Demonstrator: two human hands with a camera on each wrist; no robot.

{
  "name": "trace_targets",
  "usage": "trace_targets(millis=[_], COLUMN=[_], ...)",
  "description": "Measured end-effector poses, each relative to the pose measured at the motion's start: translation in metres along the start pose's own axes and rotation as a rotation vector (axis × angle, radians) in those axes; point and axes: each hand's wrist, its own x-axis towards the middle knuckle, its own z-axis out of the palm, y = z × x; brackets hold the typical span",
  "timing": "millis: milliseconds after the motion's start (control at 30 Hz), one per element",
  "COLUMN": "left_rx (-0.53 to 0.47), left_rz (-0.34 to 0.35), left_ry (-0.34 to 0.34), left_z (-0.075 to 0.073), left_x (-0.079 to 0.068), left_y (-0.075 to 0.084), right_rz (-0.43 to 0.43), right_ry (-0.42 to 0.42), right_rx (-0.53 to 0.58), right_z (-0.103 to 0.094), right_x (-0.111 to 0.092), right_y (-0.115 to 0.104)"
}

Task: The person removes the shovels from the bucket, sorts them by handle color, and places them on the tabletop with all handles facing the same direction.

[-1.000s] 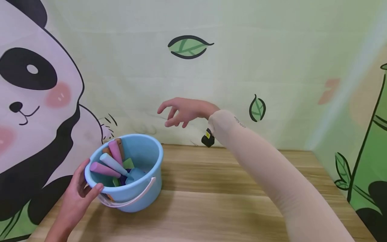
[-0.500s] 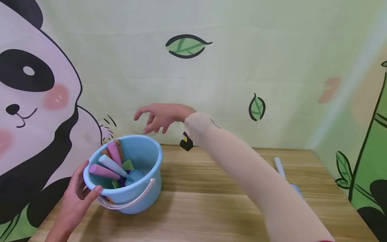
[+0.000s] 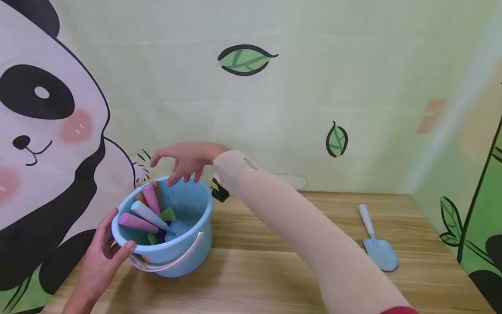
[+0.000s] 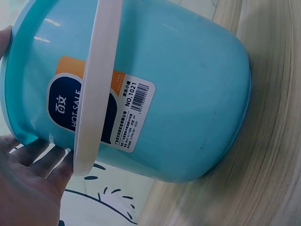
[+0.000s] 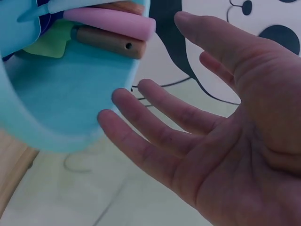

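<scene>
A light-blue bucket (image 3: 198, 254) stands at the left of the table, its white handle (image 4: 96, 89) hanging down in front. My left hand (image 3: 100, 250) grips its rim on the near left side, thumb on the rim. Inside lean tools: a light-blue shovel (image 3: 147, 213), two pink handles (image 3: 137, 221), a brown wooden handle (image 5: 110, 42) and something green (image 3: 168, 213); their lower ends are partly hidden. Over the far rim hangs my right hand (image 3: 184, 161), holding nothing, with fingers spread and slightly bent. In the right wrist view its fingertips are near the brown handle.
On the right of the wooden table (image 3: 274, 279) lies a light-blue toy shovel (image 3: 380, 254), handle pointing away. A cloth backdrop (image 3: 298, 87) printed with a panda and leaves rises behind the table. A black device (image 3: 220, 190) hangs below my right wrist.
My right hand has moved left and down, from beyond the bucket's right side to above its far rim. The shovel on the right has come out from behind my arm. My left hand stays put.
</scene>
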Motion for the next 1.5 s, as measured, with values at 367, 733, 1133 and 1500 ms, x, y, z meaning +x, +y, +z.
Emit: trace_targets(millis=[367, 733, 1133, 1500], left_rx=[0.004, -0.019, -0.047, -0.079], left_rz=[0.012, 0.015, 0.031, 0.043], left_ry=[-0.007, -0.01, -0.017, -0.021], left_z=[-0.003, -0.003, -0.001, -0.004], left_x=[0.003, 0.001, -0.001, -0.002], left_y=[0.0, 0.0, 0.0, 0.0], right_rz=[0.075, 0.117, 0.16, 0.15], right_ry=[-0.136, -0.175, -0.191, -0.189], right_rx=[0.0, -0.084, -0.173, -0.165], right_z=[0.018, 0.037, 0.051, 0.057], right_x=[0.022, 0.036, 0.054, 0.063], right_y=[-0.025, -0.037, -0.043, -0.047])
